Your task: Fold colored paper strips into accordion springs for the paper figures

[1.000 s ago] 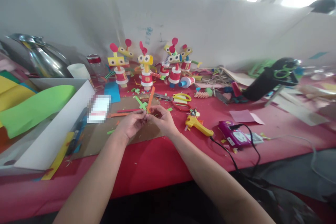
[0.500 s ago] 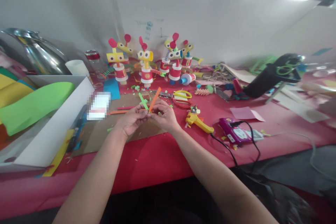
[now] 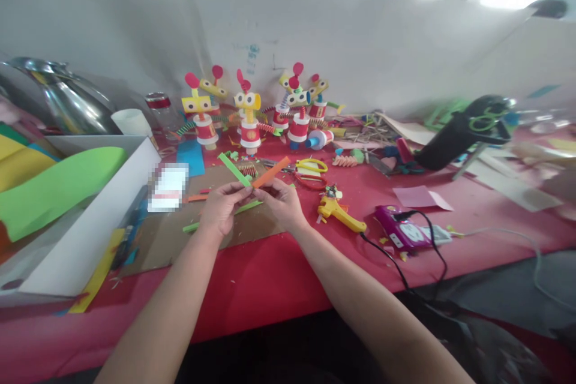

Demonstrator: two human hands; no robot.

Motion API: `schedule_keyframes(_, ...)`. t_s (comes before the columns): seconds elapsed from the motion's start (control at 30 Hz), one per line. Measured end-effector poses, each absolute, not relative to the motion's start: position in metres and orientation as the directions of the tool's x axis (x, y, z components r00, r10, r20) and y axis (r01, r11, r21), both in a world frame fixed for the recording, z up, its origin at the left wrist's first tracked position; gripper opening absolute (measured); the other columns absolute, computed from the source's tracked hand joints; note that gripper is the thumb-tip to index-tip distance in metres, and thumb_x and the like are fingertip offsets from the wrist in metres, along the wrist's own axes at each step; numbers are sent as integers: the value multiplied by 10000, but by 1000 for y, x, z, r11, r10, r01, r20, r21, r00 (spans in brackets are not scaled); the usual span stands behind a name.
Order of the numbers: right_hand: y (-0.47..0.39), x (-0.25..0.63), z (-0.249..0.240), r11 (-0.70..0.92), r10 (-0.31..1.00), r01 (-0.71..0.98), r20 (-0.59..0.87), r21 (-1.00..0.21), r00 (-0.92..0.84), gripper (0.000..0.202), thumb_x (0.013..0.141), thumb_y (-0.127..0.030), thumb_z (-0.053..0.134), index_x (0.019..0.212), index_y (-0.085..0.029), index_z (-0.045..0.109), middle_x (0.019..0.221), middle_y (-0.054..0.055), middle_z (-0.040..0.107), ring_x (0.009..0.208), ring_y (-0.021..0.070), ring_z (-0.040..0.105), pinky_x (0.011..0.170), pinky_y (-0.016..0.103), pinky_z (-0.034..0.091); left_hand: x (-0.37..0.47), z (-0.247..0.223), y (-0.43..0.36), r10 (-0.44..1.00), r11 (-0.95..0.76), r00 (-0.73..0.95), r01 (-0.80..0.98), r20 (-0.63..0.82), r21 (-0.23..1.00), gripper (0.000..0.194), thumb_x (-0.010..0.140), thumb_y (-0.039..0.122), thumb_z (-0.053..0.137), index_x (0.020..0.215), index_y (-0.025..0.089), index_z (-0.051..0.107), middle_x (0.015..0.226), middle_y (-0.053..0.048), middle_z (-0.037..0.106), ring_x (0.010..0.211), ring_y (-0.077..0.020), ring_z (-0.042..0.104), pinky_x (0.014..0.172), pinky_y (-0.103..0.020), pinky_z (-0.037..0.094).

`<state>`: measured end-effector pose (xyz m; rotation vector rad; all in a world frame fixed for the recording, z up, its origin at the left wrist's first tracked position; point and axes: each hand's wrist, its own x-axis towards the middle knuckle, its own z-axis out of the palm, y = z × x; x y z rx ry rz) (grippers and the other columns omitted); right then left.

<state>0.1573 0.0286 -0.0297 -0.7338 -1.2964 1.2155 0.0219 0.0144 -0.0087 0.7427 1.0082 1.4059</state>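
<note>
My left hand (image 3: pixel 225 207) pinches the lower end of a green paper strip (image 3: pixel 234 169), which leans up to the left. The fingers of my right hand (image 3: pixel 279 199) close on an orange paper strip (image 3: pixel 271 171), leaning up to the right. Both strips meet in a V between my fingertips, above a brown cardboard sheet (image 3: pixel 168 246). On the cardboard lie another green strip (image 3: pixel 191 228) and an orange strip end (image 3: pixel 197 198). A folded paper spring (image 3: pixel 246 170) sits just behind the strips.
Paper-cup figures (image 3: pixel 250 135) stand along the wall. Scissors (image 3: pixel 311 165), a yellow glue gun (image 3: pixel 342 213) with a cord and a purple device (image 3: pixel 398 229) lie at the right. A white box (image 3: pixel 96 210) with coloured sheets and a metal jug (image 3: pixel 74 99) are at the left.
The green and orange strips have opened into a wider V, the green tipping left and the orange tipping right. Both hands have shifted slightly, and more of a green strip shows beneath them.
</note>
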Motion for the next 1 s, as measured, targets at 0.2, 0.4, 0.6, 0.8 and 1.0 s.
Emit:
schedule_keyframes(0.2,27,158,-30,116,980,-328,161,-938,-113,158,661,-336,734,704,-188,696,706,9,677,684,146,613,687,268,476,24,-14,15,983,68,-123,-427,-132,902,241,466,223,852,615,125,690,646,-43,678,651,-158,642,706,-311,535)
schedule_keyframes(0.4,26,153,-34,51,987,-438,112,-898,-116,139,639,-297,758,695,-182,706,672,2,684,639,126,613,669,250,479,22,-13,16,983,77,-115,-453,-144,888,240,491,231,845,641,112,701,641,-48,676,659,-164,648,686,-303,538)
schedule_keyframes(0.6,26,149,-38,27,986,-513,107,-858,-127,137,630,-284,772,694,-180,709,635,-10,671,614,108,604,664,241,475,24,-15,17,976,57,-156,-485,-150,872,268,440,223,860,633,115,708,623,-28,682,600,-115,629,636,-230,520)
schedule_keyframes(0.8,26,149,-38,12,987,-531,95,-847,-129,114,623,-240,775,687,-187,697,648,-22,668,637,102,607,688,236,463,27,-12,14,974,72,-155,-480,-165,874,275,449,237,855,655,118,716,604,-26,679,595,-116,625,636,-231,503)
schedule_keyframes(1.0,27,148,-40,62,990,-525,119,-849,-74,106,653,-240,740,715,-174,684,681,-13,669,665,114,602,706,250,459,30,-16,15,980,37,-158,-461,-122,887,287,466,244,852,689,122,721,649,-35,700,646,-130,641,725,-260,490)
